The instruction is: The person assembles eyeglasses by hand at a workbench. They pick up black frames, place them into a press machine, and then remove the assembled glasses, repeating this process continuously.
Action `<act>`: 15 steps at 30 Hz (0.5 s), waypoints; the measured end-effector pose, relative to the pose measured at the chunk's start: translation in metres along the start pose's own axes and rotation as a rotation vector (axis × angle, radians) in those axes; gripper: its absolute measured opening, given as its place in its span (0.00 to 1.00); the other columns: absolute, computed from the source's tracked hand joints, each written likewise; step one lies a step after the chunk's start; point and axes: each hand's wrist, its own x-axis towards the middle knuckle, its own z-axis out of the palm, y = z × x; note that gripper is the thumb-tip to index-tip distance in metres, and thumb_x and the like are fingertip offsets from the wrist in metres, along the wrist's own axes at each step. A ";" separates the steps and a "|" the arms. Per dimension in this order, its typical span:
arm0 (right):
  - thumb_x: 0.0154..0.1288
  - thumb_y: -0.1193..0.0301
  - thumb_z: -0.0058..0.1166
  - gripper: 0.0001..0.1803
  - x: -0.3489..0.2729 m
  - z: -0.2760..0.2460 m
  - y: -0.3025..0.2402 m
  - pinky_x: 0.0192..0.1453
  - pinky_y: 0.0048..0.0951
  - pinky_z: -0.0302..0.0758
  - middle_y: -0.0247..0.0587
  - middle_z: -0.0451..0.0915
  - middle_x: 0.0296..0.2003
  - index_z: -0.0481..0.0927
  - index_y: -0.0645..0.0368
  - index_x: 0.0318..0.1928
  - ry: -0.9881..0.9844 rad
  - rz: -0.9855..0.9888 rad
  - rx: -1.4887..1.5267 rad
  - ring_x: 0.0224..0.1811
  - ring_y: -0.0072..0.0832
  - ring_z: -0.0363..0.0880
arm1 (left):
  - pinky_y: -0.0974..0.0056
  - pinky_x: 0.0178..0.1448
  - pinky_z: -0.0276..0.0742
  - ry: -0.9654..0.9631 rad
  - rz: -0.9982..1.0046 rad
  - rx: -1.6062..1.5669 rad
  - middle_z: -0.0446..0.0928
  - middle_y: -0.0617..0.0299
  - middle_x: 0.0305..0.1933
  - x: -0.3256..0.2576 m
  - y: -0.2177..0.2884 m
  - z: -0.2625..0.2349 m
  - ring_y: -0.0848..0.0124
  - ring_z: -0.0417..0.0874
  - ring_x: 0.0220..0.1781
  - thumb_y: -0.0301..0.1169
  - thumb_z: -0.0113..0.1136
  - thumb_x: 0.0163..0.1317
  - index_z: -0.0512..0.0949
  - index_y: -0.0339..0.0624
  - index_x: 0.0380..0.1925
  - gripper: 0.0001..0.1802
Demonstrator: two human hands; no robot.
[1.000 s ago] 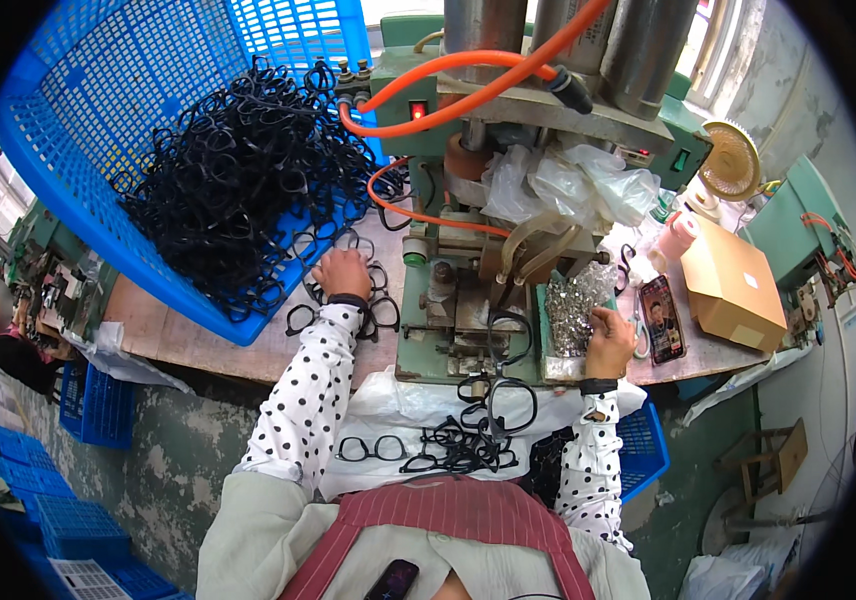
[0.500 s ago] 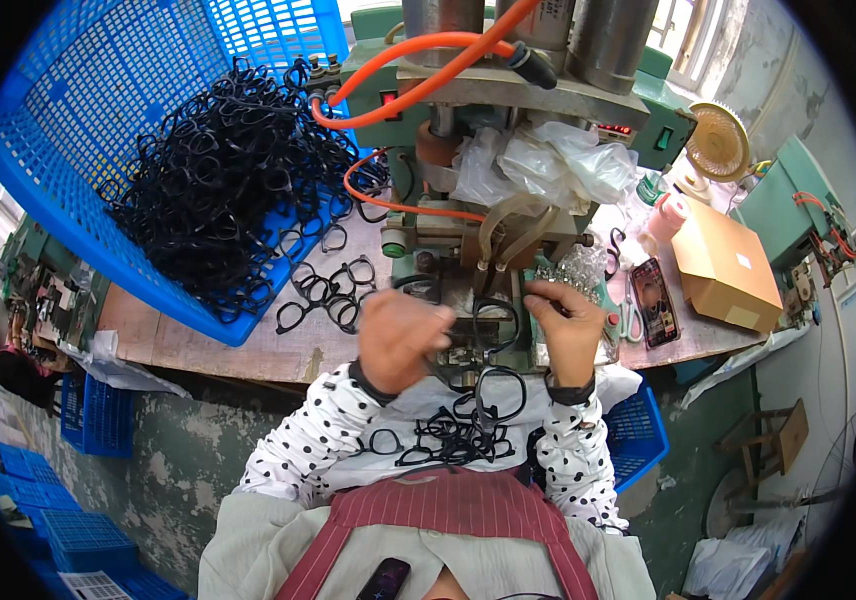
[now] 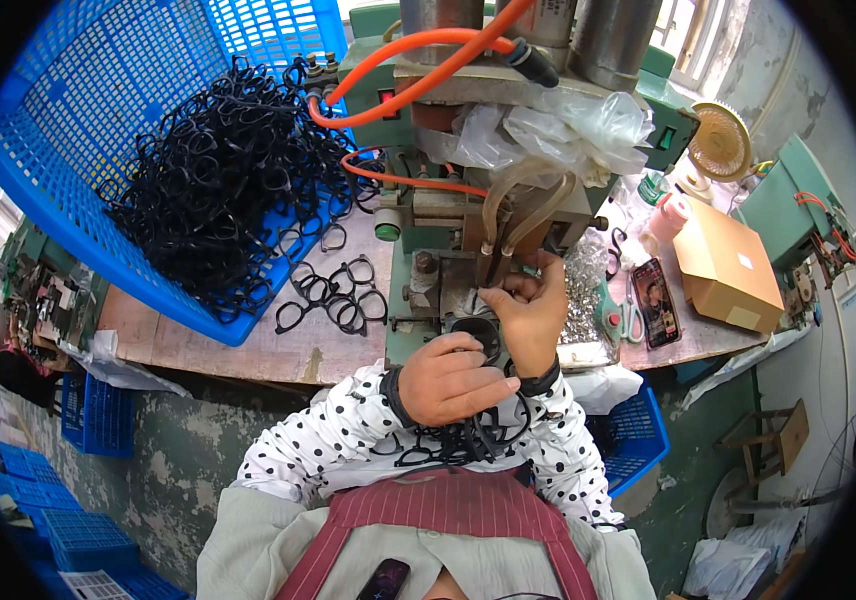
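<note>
My left hand (image 3: 458,381) is closed around a black eyeglass frame (image 3: 493,340) at the front of a green press (image 3: 403,325). One lens ring shows above my fingers; the rest is largely covered. Beside it, my right hand (image 3: 532,312) has its fingers bent together at the press's work point, under two clear hoses (image 3: 533,220). Whatever those fingertips hold is hidden or too small to name. More black eyeglass frames (image 3: 418,455) lie on the white cloth over my lap.
A big blue basket (image 3: 183,310) tips toward the table, heaped with black frames (image 3: 218,190). Several loose frames (image 3: 333,295) lie beside it. To the right are small clear pieces (image 3: 578,300), scissors (image 3: 631,322), a phone (image 3: 656,303) and a cardboard box (image 3: 728,270). An orange hose (image 3: 418,45) crosses the press.
My left hand has moved right and down onto the eyeglass frame. My right hand has shifted left and in to the work point. The press's upper part with the hoses looks slightly shifted.
</note>
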 end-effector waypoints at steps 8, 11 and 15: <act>0.50 0.72 0.66 0.21 0.038 -0.099 0.065 0.40 0.39 0.74 0.37 0.84 0.31 0.77 0.50 0.46 0.311 -0.271 -0.939 0.35 0.40 0.80 | 0.52 0.51 0.74 -0.105 -0.029 -0.238 0.78 0.56 0.44 -0.002 -0.026 0.013 0.58 0.78 0.42 0.23 0.61 0.48 0.75 0.37 0.55 0.28; 0.47 0.69 0.69 0.18 0.043 -0.164 0.100 0.46 0.41 0.72 0.39 0.83 0.38 0.80 0.52 0.41 0.136 -0.088 -1.007 0.41 0.40 0.78 | 0.53 0.48 0.73 -0.094 -0.039 -0.249 0.77 0.57 0.43 -0.003 -0.025 0.014 0.58 0.75 0.39 0.24 0.60 0.47 0.75 0.37 0.54 0.29; 0.44 0.71 0.68 0.15 0.014 -0.156 0.087 0.59 0.42 0.64 0.43 0.79 0.47 0.83 0.56 0.36 -0.021 -0.432 -1.224 0.55 0.45 0.69 | 0.55 0.43 0.71 -0.063 -0.045 -0.260 0.76 0.59 0.41 -0.001 -0.024 0.016 0.59 0.73 0.35 0.25 0.60 0.47 0.76 0.37 0.52 0.26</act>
